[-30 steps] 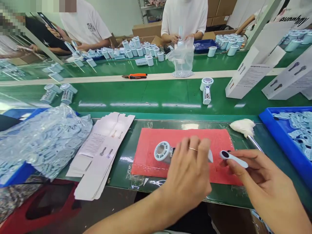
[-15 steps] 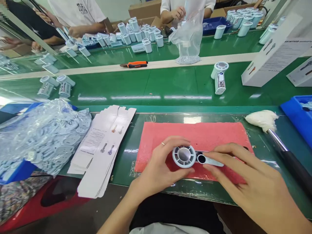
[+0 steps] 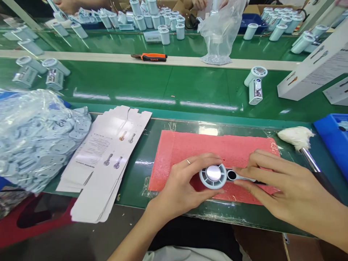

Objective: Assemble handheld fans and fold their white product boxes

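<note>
"Green bench top (image 3: 130,214) under everything, then?"

"Yes, glossy and green, with a salmon-red foam mat (image 3: 217,145) in front of the person. To its left lie a clear plastic bag of flat pale-blue parts (image 3: 35,137) and a stack of flat printed cartons (image 3: 103,163). To its right, a white cloth bundle on a metal rod (image 3: 295,137) sits near a blue plastic tray (image 3: 330,141)."

"And beyond that?"

"A second green belt (image 3: 108,83) carries orange-handled pliers (image 3: 149,57) and a clear bag of small parts (image 3: 221,32). Past it stand rows of pale-blue cylinders (image 3: 141,21), and a co-worker's hands (image 3: 199,3) are partly cut off at the top of the view."

"Where's the piece being handled?"

"On the mat, near its front edge and between both hands: a pale-blue handheld fan (image 3: 212,175), its round grille (image 3: 206,177) facing up and its handle (image 3: 243,177) pointing right."

"How do the hands stand?"

"Closed in narrowly on it. The left hand (image 3: 185,185), with a ring (image 3: 188,162) on one finger, curves against the grille's left side. The right hand (image 3: 288,181) spreads its fingers over the handle."
</note>
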Available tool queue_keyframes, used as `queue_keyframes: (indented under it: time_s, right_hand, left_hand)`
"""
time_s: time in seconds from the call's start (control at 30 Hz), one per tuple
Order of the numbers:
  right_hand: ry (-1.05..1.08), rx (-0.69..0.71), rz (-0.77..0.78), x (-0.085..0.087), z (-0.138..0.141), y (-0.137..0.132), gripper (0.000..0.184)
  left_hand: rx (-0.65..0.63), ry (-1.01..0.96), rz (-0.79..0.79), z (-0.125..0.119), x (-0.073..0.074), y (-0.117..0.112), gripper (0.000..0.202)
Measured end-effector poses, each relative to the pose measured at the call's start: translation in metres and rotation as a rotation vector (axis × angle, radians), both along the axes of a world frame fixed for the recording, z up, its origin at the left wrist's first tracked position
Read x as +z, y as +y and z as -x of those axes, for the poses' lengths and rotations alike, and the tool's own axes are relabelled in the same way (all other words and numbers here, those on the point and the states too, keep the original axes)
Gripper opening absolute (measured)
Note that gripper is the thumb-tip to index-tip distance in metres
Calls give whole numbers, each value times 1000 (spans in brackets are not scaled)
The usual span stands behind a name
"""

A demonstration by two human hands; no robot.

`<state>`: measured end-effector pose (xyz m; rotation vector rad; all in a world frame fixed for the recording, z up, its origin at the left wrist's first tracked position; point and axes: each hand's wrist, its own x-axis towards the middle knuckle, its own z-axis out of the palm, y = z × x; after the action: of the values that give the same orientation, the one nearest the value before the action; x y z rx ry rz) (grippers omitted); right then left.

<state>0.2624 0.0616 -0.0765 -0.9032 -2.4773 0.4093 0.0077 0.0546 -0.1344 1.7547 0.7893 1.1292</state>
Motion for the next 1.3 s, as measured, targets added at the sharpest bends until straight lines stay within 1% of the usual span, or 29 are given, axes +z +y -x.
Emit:
queue_keyframes:
  time_s: [0.1,0.17,0.27,0.33,0.37,0.4,0.47,0.5,0.53,0.57,0.63,0.67,0.7,0.77,0.8,0.83,0.93,1.0,1.17,1.3]
  right_hand:
    - [107,-58,120,-4,1,-1,11]
    - [164,-86,156,-10,1,-4,9]
    - [238,-138,219,-19,2,-8,10]
    - [277,-195,349,-20,5,-10,7]
    - [293,-219,440,-19,6,-10,5]
    - [301,-235,535,-18,6,-11,8]
    - [280,-227,672,-13,3,-13,15]
    - [237,-195,697,-11,-1,-14,15]
    - [174,-150,681,-10,-6,-15,18]
    - [102,-107,615,-10,-12,-17,26]
    - [-70,-34,392,-13,-23,-19,48]
    - [-154,-7,274,-17,-28,-19,54]
    - [-226,22,171,-20,-31,-19,56]
    - [-331,95,22,-26,-34,-17,52]
    - [-368,132,-35,-29,-34,-15,49]
    - [-394,163,-95,-30,-33,-12,46]
    - [-436,223,-265,-33,-32,-4,46]
    - [-453,258,-312,-35,-31,0,46]
    - [-422,331,-319,-45,-31,7,41]
    - [-435,403,-286,-48,-28,14,37]
  left_hand:
    - [11,20,-2,1,-2,-1,60]
    - [17,39,-17,2,-3,0,62]
    - [17,71,-37,2,-5,1,60]
    - [27,93,-60,3,-7,0,57]
    - [33,111,-84,3,-7,-1,55]
    - [34,130,-122,4,-8,-2,52]
    - [12,178,-231,6,-5,-7,42]
    - [-2,215,-289,7,-3,-10,37]
    - [-15,267,-333,7,1,-14,32]
    - [-33,327,-360,6,6,-17,29]
    - [-78,453,-352,1,18,-24,17]
    - [-103,515,-351,-3,23,-27,12]
    - [-126,590,-372,-8,28,-30,11]
    - [-130,748,-462,-19,33,-36,9]
    - [-104,818,-505,-25,33,-39,12]
    - [-67,873,-533,-29,32,-41,20]
    - [59,937,-548,-37,27,-47,47]
    - [86,980,-572,-38,24,-49,55]
    - [52,1069,-630,-38,23,-46,41]
    - [23,1102,-694,-39,22,-42,39]
